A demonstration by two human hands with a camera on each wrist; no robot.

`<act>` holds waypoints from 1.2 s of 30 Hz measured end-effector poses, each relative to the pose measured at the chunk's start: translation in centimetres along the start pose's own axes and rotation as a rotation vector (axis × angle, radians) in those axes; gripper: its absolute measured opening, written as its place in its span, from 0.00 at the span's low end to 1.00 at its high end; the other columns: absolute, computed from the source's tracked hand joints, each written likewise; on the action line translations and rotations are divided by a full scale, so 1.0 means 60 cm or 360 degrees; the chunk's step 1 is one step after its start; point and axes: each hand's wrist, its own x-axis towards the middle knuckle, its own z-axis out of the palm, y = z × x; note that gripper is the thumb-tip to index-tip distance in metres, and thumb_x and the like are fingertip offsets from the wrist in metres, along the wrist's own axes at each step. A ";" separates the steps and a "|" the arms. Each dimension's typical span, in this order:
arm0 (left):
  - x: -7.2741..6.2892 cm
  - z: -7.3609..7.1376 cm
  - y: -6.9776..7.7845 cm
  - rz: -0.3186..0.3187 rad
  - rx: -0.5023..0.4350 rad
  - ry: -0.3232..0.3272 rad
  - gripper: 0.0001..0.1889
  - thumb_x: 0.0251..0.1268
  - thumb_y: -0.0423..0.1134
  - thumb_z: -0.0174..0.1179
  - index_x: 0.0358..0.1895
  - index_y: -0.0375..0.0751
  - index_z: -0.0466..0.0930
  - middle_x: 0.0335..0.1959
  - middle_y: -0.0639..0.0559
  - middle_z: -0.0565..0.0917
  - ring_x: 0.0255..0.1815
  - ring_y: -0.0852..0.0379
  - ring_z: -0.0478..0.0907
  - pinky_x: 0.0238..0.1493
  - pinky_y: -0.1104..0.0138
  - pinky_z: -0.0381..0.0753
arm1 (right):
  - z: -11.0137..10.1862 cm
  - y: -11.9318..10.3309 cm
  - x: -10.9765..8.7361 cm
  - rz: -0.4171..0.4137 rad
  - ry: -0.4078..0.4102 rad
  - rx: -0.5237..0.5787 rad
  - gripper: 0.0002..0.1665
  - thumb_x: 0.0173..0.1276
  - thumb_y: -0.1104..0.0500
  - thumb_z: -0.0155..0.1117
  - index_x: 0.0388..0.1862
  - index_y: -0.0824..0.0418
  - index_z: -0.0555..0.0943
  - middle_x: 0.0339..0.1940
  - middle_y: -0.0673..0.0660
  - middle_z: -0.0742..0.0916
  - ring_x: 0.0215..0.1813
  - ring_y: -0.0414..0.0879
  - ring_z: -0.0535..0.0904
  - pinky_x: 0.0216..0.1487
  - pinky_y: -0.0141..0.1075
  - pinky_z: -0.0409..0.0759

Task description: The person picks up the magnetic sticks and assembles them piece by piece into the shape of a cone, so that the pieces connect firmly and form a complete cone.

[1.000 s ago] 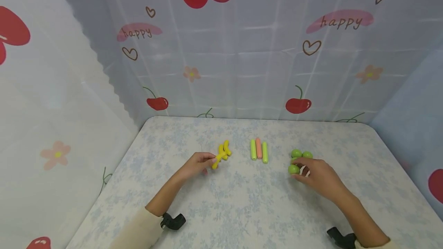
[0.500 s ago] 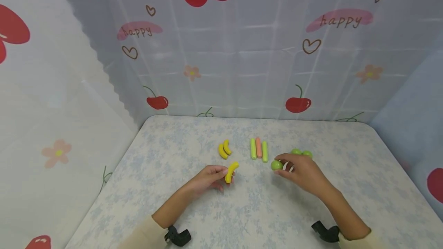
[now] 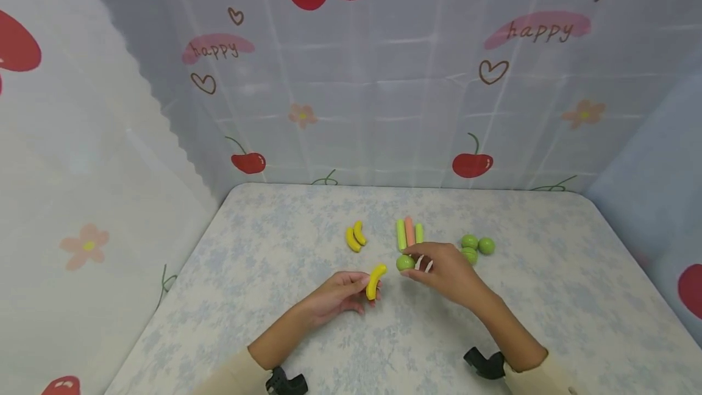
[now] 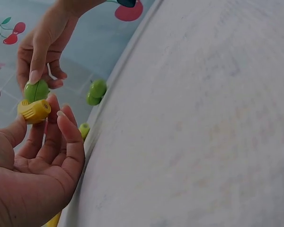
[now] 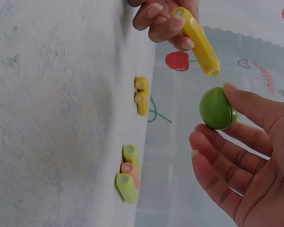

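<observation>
Low over the middle of the table, my left hand (image 3: 341, 296) pinches a yellow curved stick (image 3: 375, 283) between thumb and fingers. In the right wrist view, the stick's ends each show a small round grey spot. My right hand (image 3: 448, 272) pinches a green ball (image 3: 405, 263) with thumb and fingertips; a seam runs round the ball (image 5: 217, 109). The ball is just right of the stick's upper end, and a small gap separates them in the right wrist view. In the left wrist view the stick (image 4: 34, 111) overlaps the ball.
Two more yellow curved sticks (image 3: 353, 240) lie at the back left of the hands. Behind the right hand are two light green straight sticks (image 3: 401, 234) with an orange straight stick (image 3: 409, 231) between them. Several green balls (image 3: 486, 245) sit together to the right. A printed curtain (image 3: 384, 96) surrounds the table (image 3: 263, 224).
My left hand has brought the yellow curved stick away from the other two, rightward and nearer. My right hand has carried the green ball left from its group toward the stick.
</observation>
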 end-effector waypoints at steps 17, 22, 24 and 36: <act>-0.001 0.010 -0.002 -0.0053 0.0021 0.0033 0.24 0.81 0.47 0.51 0.64 0.28 0.76 0.49 0.47 0.87 0.45 0.56 0.82 0.39 0.69 0.82 | 0.027 0.001 0.004 -0.0067 -0.0043 0.0154 0.20 0.64 0.58 0.77 0.54 0.60 0.86 0.43 0.48 0.89 0.36 0.40 0.83 0.34 0.32 0.82; 0.001 0.015 -0.002 -0.0048 0.0027 0.0020 0.24 0.80 0.48 0.54 0.66 0.33 0.77 0.49 0.45 0.88 0.47 0.54 0.85 0.46 0.66 0.84 | 0.033 0.002 0.005 -0.0109 -0.0106 0.0221 0.19 0.63 0.63 0.77 0.53 0.60 0.86 0.45 0.51 0.89 0.35 0.39 0.83 0.35 0.33 0.83; 0.002 0.015 -0.003 -0.0039 0.0017 0.0011 0.24 0.80 0.47 0.54 0.66 0.32 0.76 0.47 0.45 0.88 0.48 0.52 0.85 0.50 0.63 0.84 | 0.037 0.002 0.005 -0.0125 -0.0138 0.0243 0.18 0.62 0.64 0.77 0.52 0.60 0.87 0.45 0.51 0.89 0.36 0.39 0.83 0.34 0.33 0.83; 0.007 0.013 -0.021 -0.0007 0.0003 -0.0061 0.21 0.78 0.40 0.57 0.62 0.25 0.76 0.45 0.43 0.89 0.48 0.50 0.87 0.52 0.56 0.85 | 0.058 0.004 0.007 -0.0171 -0.0235 0.0259 0.18 0.63 0.59 0.77 0.52 0.59 0.87 0.46 0.51 0.90 0.37 0.39 0.83 0.34 0.31 0.82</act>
